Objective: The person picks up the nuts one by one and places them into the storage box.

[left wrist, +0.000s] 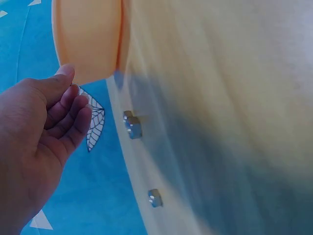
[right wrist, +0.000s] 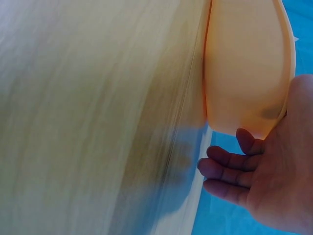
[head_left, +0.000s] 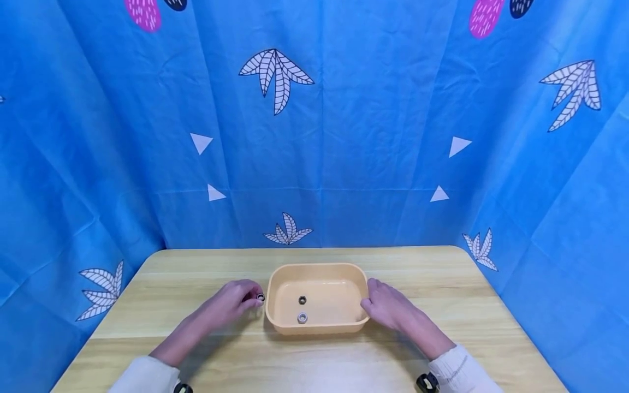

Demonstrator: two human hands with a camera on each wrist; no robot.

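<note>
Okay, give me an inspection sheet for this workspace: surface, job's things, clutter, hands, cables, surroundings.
Surface: wooden table, pale and bare around the tub.
Job's things: tan plastic tub at centre, with a dark nut and a silver nut inside it; a third nut sits outside its left wall.
Clutter: nothing seen.
Hands: left hand has loosely curled fingers, with the third nut at the fingertips and no pinch visible; right hand is relaxed against the tub's right end.
Cables: nothing seen.
Surroundings: blue leaf-print cloth on three sides.
</note>
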